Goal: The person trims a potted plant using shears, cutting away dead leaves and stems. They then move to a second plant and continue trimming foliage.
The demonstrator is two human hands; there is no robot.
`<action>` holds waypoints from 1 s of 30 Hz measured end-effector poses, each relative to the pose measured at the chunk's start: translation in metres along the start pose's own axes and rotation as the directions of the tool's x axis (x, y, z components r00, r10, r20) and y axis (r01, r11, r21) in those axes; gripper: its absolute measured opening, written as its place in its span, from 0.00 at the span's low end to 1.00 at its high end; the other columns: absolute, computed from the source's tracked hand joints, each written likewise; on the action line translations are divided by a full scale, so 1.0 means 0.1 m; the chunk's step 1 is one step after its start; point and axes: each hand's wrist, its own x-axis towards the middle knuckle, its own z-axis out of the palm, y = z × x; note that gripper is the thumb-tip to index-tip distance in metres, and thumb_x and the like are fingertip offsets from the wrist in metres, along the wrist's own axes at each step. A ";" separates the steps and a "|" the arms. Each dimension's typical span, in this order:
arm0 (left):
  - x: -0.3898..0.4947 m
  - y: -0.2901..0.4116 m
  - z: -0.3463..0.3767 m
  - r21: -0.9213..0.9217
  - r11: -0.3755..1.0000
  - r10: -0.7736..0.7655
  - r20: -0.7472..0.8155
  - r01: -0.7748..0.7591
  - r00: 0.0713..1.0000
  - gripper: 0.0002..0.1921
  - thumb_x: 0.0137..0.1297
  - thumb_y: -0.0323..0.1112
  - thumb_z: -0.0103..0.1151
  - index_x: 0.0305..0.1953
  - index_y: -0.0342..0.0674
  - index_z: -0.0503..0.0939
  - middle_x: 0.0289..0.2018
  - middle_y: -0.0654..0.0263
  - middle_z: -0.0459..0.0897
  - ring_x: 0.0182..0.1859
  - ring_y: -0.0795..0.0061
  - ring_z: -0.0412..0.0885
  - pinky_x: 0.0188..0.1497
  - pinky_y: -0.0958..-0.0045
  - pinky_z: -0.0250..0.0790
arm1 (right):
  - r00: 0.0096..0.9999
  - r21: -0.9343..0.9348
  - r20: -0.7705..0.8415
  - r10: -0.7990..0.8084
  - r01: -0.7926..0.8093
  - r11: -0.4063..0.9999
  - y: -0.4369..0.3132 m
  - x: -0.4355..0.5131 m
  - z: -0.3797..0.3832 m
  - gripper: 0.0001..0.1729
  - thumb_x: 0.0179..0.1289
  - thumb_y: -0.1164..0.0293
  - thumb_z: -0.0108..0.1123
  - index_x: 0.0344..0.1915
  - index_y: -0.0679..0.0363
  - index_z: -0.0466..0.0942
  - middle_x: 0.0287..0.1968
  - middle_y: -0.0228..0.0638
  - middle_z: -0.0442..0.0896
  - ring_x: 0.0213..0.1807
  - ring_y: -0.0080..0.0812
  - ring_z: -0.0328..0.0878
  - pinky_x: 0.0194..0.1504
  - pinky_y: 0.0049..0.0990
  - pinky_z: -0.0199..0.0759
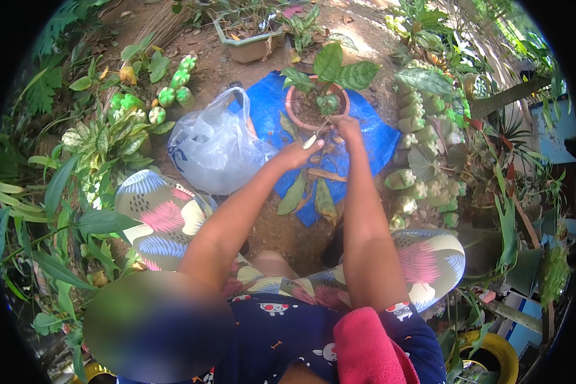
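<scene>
A terracotta-coloured pot (292,108) with soil and a broad-leaved green plant (344,71) stands on a blue plastic sheet (383,137). Just below the pot's near rim, my left hand (301,152) holds a small item with a pale, oval end (310,141); its kind is unclear. My right hand (346,127) is at the pot's near rim, its fingers closed on a thin stem or stick (323,126) that runs towards the pale item. Between my forearms, cut leaves (293,193) and a piece of dry wood (327,174) lie on and beside the sheet.
A translucent plastic bag (216,153) sits left of the pot, over part of the sheet. Behind stands a rectangular planter (252,48). Plastic bottles (413,139) border the ground at right, others (181,79) at left. Leafy plants crowd both sides, with a branch (511,98) at right.
</scene>
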 end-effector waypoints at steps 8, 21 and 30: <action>0.14 -0.15 0.16 0.210 0.972 0.150 -0.203 -0.106 0.968 0.38 0.66 0.68 0.43 0.55 0.35 0.75 0.47 0.43 0.81 0.47 0.41 0.80 0.50 0.49 0.70 | 0.951 -0.330 0.275 -0.138 0.228 0.916 0.14 0.33 -0.22 0.10 0.57 0.66 0.57 0.29 0.61 0.79 0.25 0.28 0.79 0.25 0.23 0.71 0.27 0.24 0.63; 0.03 -0.11 -0.06 -0.299 0.947 -0.119 0.009 0.116 0.993 0.39 0.63 0.72 0.45 0.39 0.31 0.77 0.22 0.62 0.76 0.23 0.73 0.76 0.27 0.71 0.72 | 0.992 0.036 0.075 -0.099 0.096 0.995 -0.14 -0.01 0.01 0.10 0.59 0.75 0.65 0.41 0.65 0.78 0.33 0.35 0.83 0.33 0.25 0.80 0.37 0.24 0.74; 0.01 -0.06 -0.03 -0.137 0.990 -0.020 0.050 0.026 0.999 0.42 0.63 0.74 0.42 0.52 0.33 0.74 0.29 0.59 0.78 0.30 0.68 0.78 0.35 0.67 0.73 | 0.979 0.348 0.127 0.157 -0.192 0.918 -0.15 -0.05 0.10 0.02 0.58 0.81 0.60 0.32 0.65 0.79 0.28 0.36 0.83 0.25 0.24 0.80 0.27 0.22 0.77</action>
